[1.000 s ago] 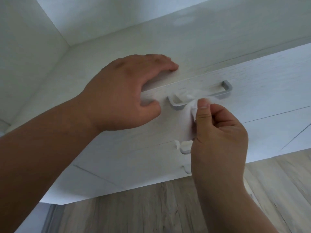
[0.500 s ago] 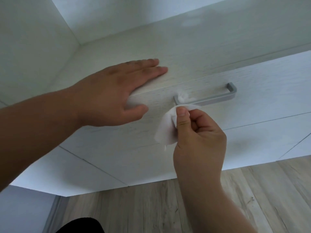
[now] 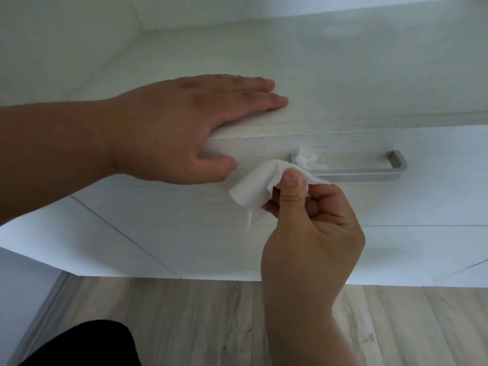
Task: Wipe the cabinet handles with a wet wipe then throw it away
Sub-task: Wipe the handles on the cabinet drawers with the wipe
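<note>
A white cabinet (image 3: 369,83) fills the upper part of the head view, with a grey bar handle (image 3: 369,175) on its top drawer front. My right hand (image 3: 311,233) pinches a crumpled white wet wipe (image 3: 256,188) between thumb and fingers. The wipe lies against the handle's left end, and a bit of it shows behind the bar. My left hand (image 3: 184,128) rests flat with straight fingers on the cabinet's top edge, left of the handle, thumb against the drawer front.
Pale wood-look floor (image 3: 211,320) runs below the cabinet. A white wall (image 3: 23,281) and skirting board stand at the lower left. A dark patch of clothing (image 3: 87,344) shows at the bottom edge. Drawer seams cross the cabinet front below the handle.
My left hand went from curled over the drawer's top edge to lying flat. My right hand has drawn the wipe left along the handle to its left end. The view has shifted.
</note>
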The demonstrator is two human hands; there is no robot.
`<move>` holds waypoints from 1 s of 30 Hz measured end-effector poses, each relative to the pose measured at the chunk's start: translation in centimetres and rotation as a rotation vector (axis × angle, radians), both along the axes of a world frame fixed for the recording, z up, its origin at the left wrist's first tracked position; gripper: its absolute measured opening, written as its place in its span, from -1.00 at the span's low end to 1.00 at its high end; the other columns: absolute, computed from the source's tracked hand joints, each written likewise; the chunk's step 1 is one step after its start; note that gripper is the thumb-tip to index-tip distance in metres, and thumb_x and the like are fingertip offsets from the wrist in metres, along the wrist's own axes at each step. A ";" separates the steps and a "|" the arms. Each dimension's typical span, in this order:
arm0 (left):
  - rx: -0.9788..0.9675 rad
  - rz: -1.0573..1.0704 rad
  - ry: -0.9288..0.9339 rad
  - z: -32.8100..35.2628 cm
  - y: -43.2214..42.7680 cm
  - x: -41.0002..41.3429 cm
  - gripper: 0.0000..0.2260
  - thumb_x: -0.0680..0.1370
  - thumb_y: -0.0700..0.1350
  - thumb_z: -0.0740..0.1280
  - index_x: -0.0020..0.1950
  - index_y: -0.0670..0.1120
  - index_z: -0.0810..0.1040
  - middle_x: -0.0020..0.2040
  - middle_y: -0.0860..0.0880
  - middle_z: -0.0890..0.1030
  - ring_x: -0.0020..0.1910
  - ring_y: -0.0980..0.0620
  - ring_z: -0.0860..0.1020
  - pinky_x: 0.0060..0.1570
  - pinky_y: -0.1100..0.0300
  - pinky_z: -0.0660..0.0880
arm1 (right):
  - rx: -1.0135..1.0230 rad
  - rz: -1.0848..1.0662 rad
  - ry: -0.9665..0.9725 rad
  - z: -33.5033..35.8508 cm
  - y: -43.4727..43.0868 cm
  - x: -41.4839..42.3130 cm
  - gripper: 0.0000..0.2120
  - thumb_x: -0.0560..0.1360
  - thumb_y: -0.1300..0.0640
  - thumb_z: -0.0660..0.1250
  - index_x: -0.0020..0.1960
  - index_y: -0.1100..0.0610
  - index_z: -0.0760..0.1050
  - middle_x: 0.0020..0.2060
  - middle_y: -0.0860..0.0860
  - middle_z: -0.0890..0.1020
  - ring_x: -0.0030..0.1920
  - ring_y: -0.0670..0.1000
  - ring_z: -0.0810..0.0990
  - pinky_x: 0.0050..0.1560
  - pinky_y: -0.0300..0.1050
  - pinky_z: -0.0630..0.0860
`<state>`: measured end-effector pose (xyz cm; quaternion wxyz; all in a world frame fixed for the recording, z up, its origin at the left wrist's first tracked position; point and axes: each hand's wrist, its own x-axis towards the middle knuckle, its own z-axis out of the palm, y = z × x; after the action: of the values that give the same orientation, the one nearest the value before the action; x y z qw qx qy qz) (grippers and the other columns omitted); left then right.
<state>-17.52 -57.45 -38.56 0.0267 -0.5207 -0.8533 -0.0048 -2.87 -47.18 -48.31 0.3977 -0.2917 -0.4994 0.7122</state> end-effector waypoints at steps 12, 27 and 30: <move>0.083 0.139 -0.096 -1.2 0.2 0.8 -0.08 0.32 0.42 0.11 0.68 0.21 0.13 0.66 0.13 0.23 0.62 0.02 0.25 0.55 -0.14 0.27 | -0.018 0.065 -0.070 -0.4 0.8 -0.1 -0.81 0.46 -0.01 0.56 -0.26 0.01 0.63 -0.35 -0.08 0.71 -0.27 -0.02 0.73 -0.21 -0.25 0.63; -0.019 -0.077 0.037 0.0 -0.2 -0.3 -0.23 0.47 0.30 0.19 0.67 0.30 0.02 0.69 0.24 0.07 0.64 0.26 0.06 0.58 0.16 0.06 | -0.166 0.184 0.177 -0.2 1.1 0.5 -0.92 0.44 0.14 0.51 -0.07 0.01 0.69 -0.13 -0.02 0.77 -0.06 -0.05 0.76 -0.02 -0.22 0.66; -0.020 -0.079 0.040 -0.1 -0.2 -0.3 -0.22 0.46 0.30 0.18 0.67 0.29 0.02 0.69 0.25 0.06 0.64 0.29 0.04 0.54 0.28 -0.01 | -0.166 0.158 0.173 -0.2 1.0 0.9 -0.93 0.48 0.20 0.51 -0.06 0.06 0.69 -0.14 -0.02 0.78 -0.07 -0.08 0.76 0.04 -0.20 0.67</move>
<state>-17.85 -57.61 -38.62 0.0384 -0.5544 -0.8313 0.0132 -2.01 -46.14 -48.53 0.3565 -0.2209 -0.4239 0.8027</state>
